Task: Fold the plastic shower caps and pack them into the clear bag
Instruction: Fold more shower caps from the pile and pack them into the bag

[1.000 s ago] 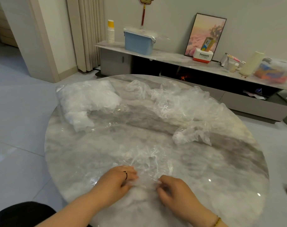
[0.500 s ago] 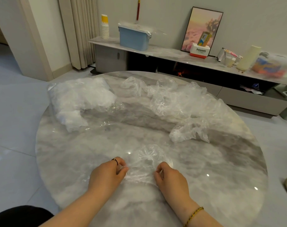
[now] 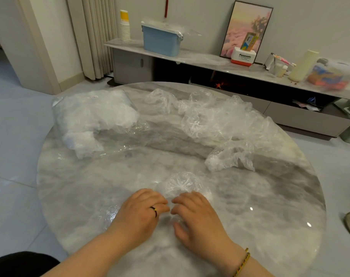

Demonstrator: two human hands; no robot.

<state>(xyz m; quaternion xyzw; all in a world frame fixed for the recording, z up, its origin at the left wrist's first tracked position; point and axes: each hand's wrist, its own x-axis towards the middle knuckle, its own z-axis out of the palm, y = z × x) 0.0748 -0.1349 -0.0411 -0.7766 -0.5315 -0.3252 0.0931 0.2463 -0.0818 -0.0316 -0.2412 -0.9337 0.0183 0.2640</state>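
My left hand point(image 3: 142, 209) and right hand point(image 3: 196, 215), apart a moment ago, now meet on the crinkled clear plastic shower cap point(image 3: 180, 184) at the near edge of the round grey marble table point(image 3: 270, 206) (fingers bent; pinching or pressing, I cannot tell), likely closing a fold.

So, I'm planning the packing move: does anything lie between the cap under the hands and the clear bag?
Nothing visible does. Only bare table lies between the near shower cap and the clear bag at far left. The loose caps sit off to the right, away from that line.
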